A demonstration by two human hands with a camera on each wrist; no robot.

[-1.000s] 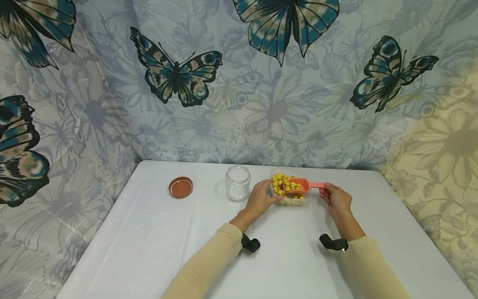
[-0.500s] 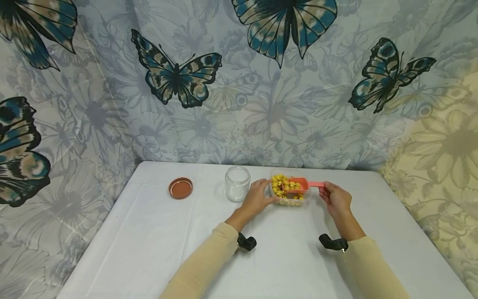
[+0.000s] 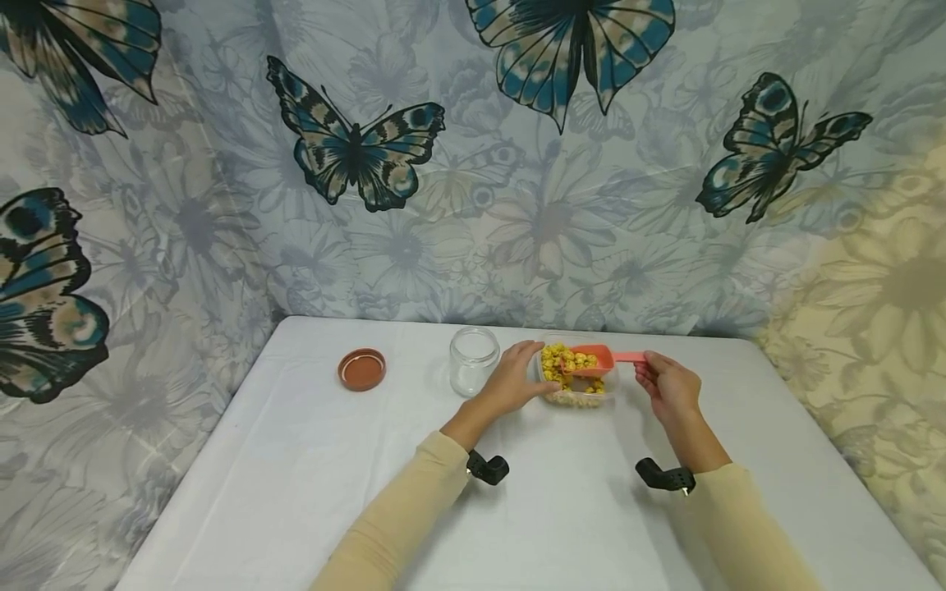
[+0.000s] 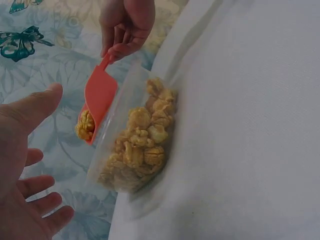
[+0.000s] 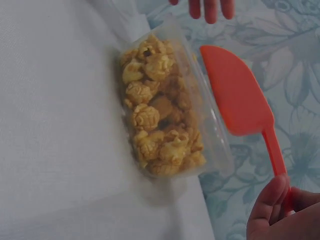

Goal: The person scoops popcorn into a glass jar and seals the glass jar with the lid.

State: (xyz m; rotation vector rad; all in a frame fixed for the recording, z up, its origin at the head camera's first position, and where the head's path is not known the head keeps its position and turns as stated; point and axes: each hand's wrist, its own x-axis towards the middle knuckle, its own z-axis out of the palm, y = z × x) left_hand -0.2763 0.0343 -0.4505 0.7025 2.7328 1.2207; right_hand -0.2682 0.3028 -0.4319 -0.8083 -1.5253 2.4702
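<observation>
A clear plastic container [image 3: 580, 400] of yellow caramel popcorn [image 4: 137, 145] stands at the back of the table. Just over its open top, a red-orange scoop [image 3: 604, 361] is raised, some popcorn [image 4: 86, 126] in its bowl. My right hand [image 3: 674, 394] pinches the scoop's handle between thumb and fingers, to the right of the container. On the left side of the container my left hand [image 3: 508, 384] is held with thumb and fingers spread. The left wrist view shows a gap between those fingers [image 4: 60, 217] and the container. The scoop's far side hides part of its load.
A clear glass jar [image 3: 473, 365] without a lid stands left of the container, close behind my left hand. Farther left lies a brown round lid [image 3: 362, 371]. White cloth [image 3: 296, 484] covers the table, and a butterfly-print curtain [image 3: 399, 263] hangs behind its back edge.
The scoop in my right hand has risen slightly from the popcorn. My left hand has moved up a little beside the container. The head view has shifted slightly.
</observation>
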